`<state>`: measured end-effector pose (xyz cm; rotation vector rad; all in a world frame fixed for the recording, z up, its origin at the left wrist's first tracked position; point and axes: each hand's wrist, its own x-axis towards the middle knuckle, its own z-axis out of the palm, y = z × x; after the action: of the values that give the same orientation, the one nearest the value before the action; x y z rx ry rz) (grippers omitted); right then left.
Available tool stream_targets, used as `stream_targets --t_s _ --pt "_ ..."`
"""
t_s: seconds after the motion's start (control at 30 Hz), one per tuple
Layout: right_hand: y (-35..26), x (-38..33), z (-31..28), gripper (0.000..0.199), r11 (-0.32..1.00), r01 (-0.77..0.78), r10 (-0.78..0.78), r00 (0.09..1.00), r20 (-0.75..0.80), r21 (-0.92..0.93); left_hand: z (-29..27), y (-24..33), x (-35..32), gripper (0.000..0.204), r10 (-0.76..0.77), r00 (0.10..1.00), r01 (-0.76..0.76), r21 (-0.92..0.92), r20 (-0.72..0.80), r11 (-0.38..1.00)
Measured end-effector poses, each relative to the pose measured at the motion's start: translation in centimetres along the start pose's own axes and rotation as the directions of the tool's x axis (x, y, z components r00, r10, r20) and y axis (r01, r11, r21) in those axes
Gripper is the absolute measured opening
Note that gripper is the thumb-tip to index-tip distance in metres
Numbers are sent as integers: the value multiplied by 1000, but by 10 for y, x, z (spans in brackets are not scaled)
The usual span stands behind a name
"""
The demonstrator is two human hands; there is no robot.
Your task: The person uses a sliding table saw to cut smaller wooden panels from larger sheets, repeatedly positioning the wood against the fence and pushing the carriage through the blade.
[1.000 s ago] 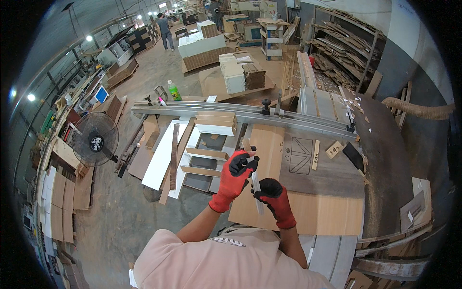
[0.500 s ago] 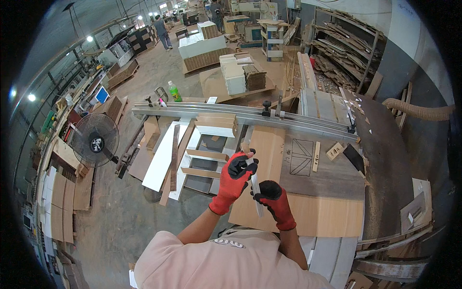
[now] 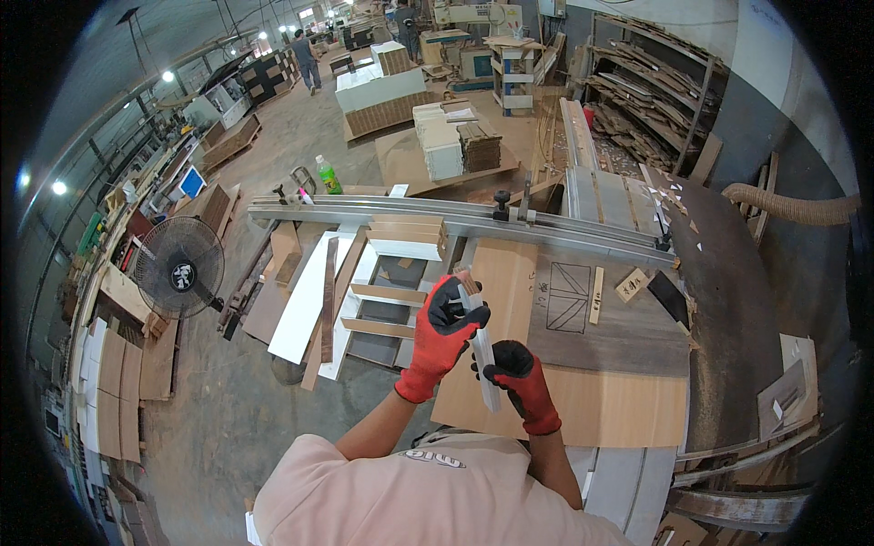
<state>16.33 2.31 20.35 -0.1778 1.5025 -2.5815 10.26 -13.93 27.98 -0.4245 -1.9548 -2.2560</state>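
In a red and black work glove, my left hand is closed around the upper part of narrow pale wooden strips, seemingly a small bundle. Their brownish ends stick out above its fingers. My right hand, gloved alike, grips the same strips lower down, on their right side. The strips stand tilted in front of my body. Under and beyond them lies a light wood-grain board. Next to it is a dark brown board with a line drawing on it.
A metal fence rail crosses the bench's far side. Left of my hands lie a white panel and several wood-faced strips. A fan stands at left; a ribbed hose is at right. A person walks far off.
My left hand has turned slightly, bringing the strips' upper ends and broad side more into sight. Both hands keep their grip. The distant person has moved a little.
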Motion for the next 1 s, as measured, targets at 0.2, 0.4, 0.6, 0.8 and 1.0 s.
stream_targets --t_s 0.2,0.4,0.6,0.8,1.0 --pt "-1 -1 -1 34 999 31 -31 999 15 -14 1 -5 -1 44 -30 999 30 0 21 1000" --pt "-7 -1 1 32 998 8 -8 1000 -3 -64 3 -3 -2 32 -47 998 47 15 30 999" --pt "-9 -1 3 29 999 9 -10 1000 -22 -46 3 -8 -1 32 -58 998 57 24 28 998" --pt "-6 0 -1 30 997 -5 4 1000 -13 -77 4 -4 -1 29 -37 999 36 37 26 999" --pt "3 1 -2 33 999 30 -30 1000 7 -14 0 -1 -2 34 -77 996 74 53 55 996"
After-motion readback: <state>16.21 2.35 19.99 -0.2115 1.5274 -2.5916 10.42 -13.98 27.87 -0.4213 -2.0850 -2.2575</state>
